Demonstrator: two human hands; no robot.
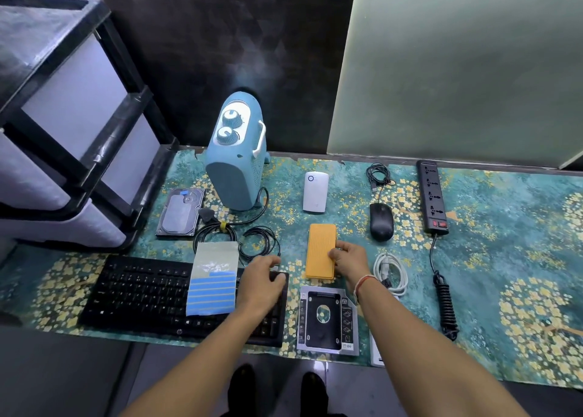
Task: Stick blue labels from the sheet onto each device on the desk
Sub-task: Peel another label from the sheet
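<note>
1. Gripping the yellow power bank at its right edge, the right hand has fingers closed on it.
2. Left hand rests curled on the keyboard; its grip is unclear.
3. Label sheet lies across the keyboard.

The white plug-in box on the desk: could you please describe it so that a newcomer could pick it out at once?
Start at the tall blue heater standing at the back of the desk. Just to its right, lying flat on the patterned mat, is the white box, directly behind the yellow device. It alone is white and rounded, with a small blue ring near its far end.
</note>
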